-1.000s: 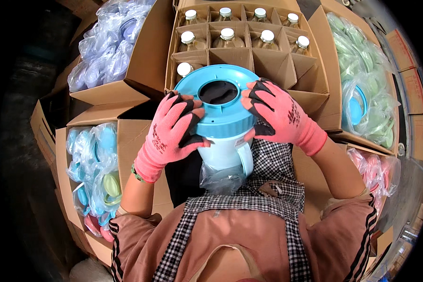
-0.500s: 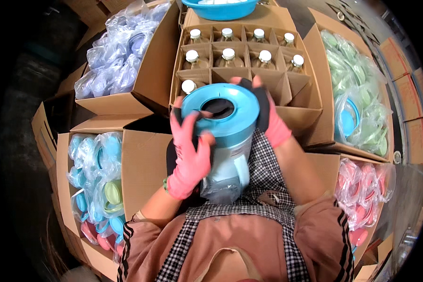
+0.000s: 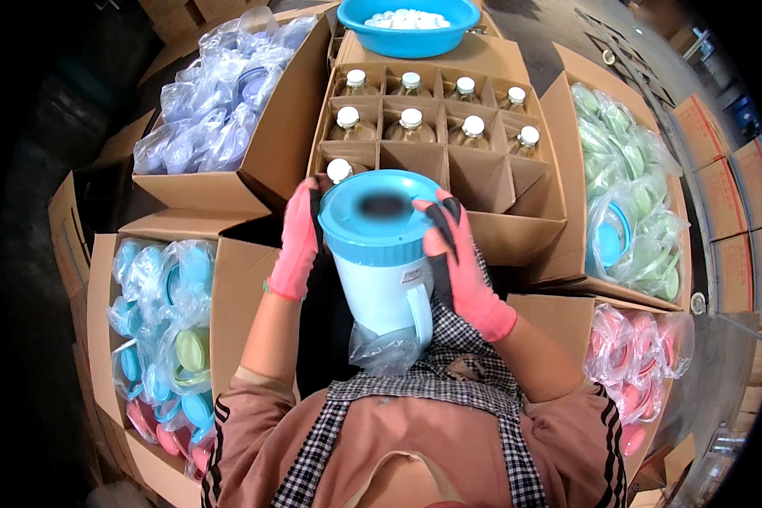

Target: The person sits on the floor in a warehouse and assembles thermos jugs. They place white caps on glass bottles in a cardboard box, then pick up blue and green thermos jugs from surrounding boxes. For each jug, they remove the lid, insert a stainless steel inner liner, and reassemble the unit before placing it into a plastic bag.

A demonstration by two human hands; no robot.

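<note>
A light blue pitcher (image 3: 371, 292) with a brighter blue lid (image 3: 347, 203) stands upright in front of my body. A dark, blurred round patch marks the middle of the lid. The handle (image 3: 419, 315) points toward me, and crumpled clear plastic (image 3: 385, 350) clings around the pitcher's base. My left hand (image 3: 300, 233), in a pink glove with dark fingertips, is closed against the lid's left rim. On the opposite side my right hand (image 3: 461, 271), gloved alike, grips the rim, its fingers over the lid's top edge.
Beyond the pitcher stands a divided carton (image 3: 504, 224) of white-capped clear bottles (image 3: 411, 127). A blue basin (image 3: 381, 39) of white caps sits behind it. Cartons of bagged purple (image 3: 203, 118), green (image 3: 639, 169), blue (image 3: 165, 292) and pink parts (image 3: 639, 356) surround me.
My left hand has moved from across the lid to its left rim. My right hand has come nearer along the right rim. The pitcher sits slightly farther left in view.
</note>
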